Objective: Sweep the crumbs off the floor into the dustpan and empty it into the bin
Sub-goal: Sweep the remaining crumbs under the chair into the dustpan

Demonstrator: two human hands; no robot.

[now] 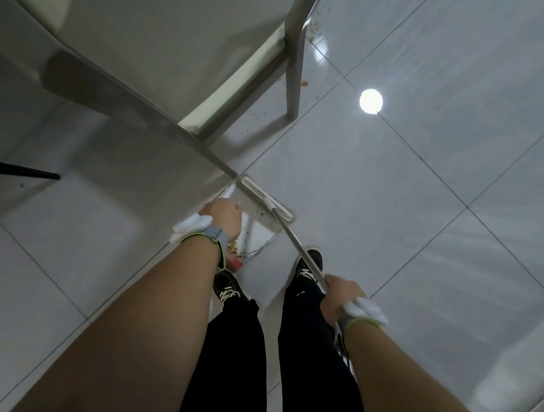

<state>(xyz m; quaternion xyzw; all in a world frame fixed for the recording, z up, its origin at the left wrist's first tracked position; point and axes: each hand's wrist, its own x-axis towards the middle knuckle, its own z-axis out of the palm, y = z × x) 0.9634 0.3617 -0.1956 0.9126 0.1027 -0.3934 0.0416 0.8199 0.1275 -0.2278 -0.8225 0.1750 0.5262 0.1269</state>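
My right hand (338, 294) grips the long metal handle (297, 248) of a broom whose pale flat head (266, 202) rests on the floor by the table's corner. My left hand (223, 217) is closed, apparently on the dustpan's handle, which it hides. The grey dustpan (259, 233) lies just below the broom head, with yellowish crumbs and dark specks (235, 249) gathered in its near corner. More crumbs (304, 83) lie on the white tiles near the far table leg, and another patch of crumbs (313, 28) sits farther back.
A steel table (118, 103) fills the upper left; its leg (295, 65) and crossbar stand on the tiles. A black rod (20, 170) juts in at the left edge. My shoes (308, 264) stand right behind the dustpan. Glossy tiles stretch to the right.
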